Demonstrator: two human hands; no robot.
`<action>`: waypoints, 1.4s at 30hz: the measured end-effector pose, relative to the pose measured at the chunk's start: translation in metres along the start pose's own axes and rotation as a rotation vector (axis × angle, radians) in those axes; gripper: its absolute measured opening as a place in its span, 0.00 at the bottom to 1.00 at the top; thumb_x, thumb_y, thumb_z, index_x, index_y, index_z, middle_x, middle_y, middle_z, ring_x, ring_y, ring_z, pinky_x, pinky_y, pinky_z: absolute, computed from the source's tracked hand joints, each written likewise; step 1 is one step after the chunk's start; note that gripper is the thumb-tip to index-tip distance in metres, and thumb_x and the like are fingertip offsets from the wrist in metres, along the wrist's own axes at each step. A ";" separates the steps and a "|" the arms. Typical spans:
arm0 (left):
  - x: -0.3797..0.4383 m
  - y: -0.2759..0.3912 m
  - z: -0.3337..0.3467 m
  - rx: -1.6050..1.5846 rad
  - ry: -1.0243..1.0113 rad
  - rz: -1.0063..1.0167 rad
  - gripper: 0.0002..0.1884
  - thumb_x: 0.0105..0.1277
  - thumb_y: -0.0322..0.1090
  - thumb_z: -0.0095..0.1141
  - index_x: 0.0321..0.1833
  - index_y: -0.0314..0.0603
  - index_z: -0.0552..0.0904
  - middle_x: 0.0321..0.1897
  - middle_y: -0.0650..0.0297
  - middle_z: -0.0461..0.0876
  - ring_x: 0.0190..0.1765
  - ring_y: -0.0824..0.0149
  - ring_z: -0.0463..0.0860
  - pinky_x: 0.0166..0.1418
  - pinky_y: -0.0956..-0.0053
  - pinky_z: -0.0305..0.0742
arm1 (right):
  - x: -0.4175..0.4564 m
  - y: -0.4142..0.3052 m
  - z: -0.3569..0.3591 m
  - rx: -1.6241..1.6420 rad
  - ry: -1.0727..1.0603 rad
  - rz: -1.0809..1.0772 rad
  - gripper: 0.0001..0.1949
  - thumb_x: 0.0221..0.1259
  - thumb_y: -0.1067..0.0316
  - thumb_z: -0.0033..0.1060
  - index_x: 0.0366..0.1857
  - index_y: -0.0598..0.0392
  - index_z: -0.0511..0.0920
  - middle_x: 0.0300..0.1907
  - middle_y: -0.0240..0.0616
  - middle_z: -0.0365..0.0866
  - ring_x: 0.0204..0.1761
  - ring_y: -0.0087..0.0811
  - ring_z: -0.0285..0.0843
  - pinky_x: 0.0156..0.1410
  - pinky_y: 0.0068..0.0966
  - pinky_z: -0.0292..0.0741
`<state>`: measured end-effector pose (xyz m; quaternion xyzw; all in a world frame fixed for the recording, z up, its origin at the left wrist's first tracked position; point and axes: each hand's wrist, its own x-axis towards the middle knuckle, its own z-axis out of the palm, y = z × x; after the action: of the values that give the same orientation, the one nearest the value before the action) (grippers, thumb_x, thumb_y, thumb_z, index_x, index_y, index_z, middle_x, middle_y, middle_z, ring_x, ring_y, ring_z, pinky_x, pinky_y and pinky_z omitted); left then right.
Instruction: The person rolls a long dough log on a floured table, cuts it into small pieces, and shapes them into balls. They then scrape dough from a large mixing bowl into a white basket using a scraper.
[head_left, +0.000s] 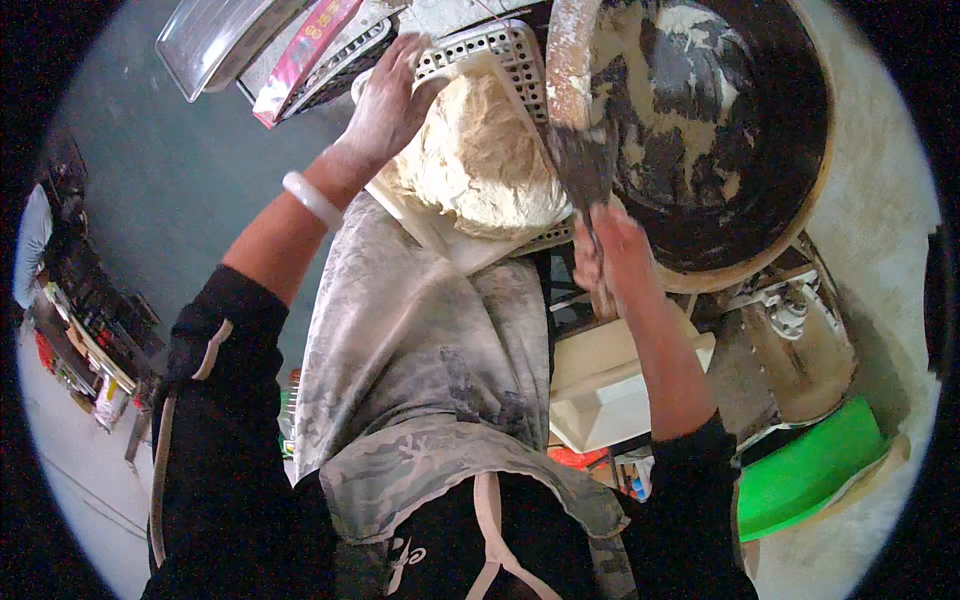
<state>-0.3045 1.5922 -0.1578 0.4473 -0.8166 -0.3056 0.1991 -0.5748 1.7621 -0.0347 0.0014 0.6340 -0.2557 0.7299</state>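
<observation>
A big lump of dough (487, 154) rests on a pale cloth (450, 244) over a perforated plastic crate (525, 71). My left hand (394, 101), with a white bangle on the wrist, is at the dough's upper left, fingers spread at the edge of the cloth; whether it pinches the cloth I cannot tell. My right hand (611, 244) is closed around the handle of a wide flat scraper (583, 169), slightly blurred. Its dough-smeared blade stands between the dough and a large dark round basin (735, 187), at the basin's near-left rim. Dough residue coats the basin's inside.
Metal trays (217, 45) and a pink printed packet (307, 56) lie at the upper left. Below the basin are a white plastic container (607, 412), a worn brown stool-like board (802, 352) and a green plastic object (814, 469). Shelves with goods stand far left.
</observation>
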 end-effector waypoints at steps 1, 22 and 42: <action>0.016 0.005 0.004 0.016 0.023 0.026 0.26 0.69 0.39 0.58 0.67 0.39 0.68 0.66 0.44 0.69 0.69 0.43 0.68 0.71 0.58 0.66 | 0.012 -0.011 0.007 0.024 -0.023 -0.045 0.13 0.74 0.51 0.48 0.38 0.49 0.72 0.21 0.24 0.67 0.17 0.19 0.63 0.21 0.20 0.62; 0.210 0.017 0.063 0.374 -0.007 0.209 0.36 0.70 0.51 0.49 0.75 0.36 0.59 0.74 0.40 0.56 0.75 0.39 0.55 0.76 0.49 0.54 | 0.048 0.019 -0.100 -0.951 0.344 -0.849 0.09 0.73 0.60 0.50 0.46 0.53 0.73 0.29 0.29 0.76 0.27 0.21 0.71 0.34 0.25 0.71; 0.304 0.077 0.119 0.548 -0.133 -0.188 0.40 0.73 0.62 0.36 0.80 0.47 0.45 0.82 0.62 0.38 0.81 0.52 0.41 0.78 0.45 0.46 | 0.018 -0.024 -0.166 -0.788 -0.026 -0.428 0.16 0.67 0.58 0.59 0.56 0.46 0.81 0.56 0.40 0.82 0.53 0.43 0.81 0.62 0.36 0.75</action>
<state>-0.5813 1.4029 -0.1772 0.5371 -0.8349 -0.1195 -0.0123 -0.7361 1.7884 -0.0758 -0.4111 0.6598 -0.1397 0.6132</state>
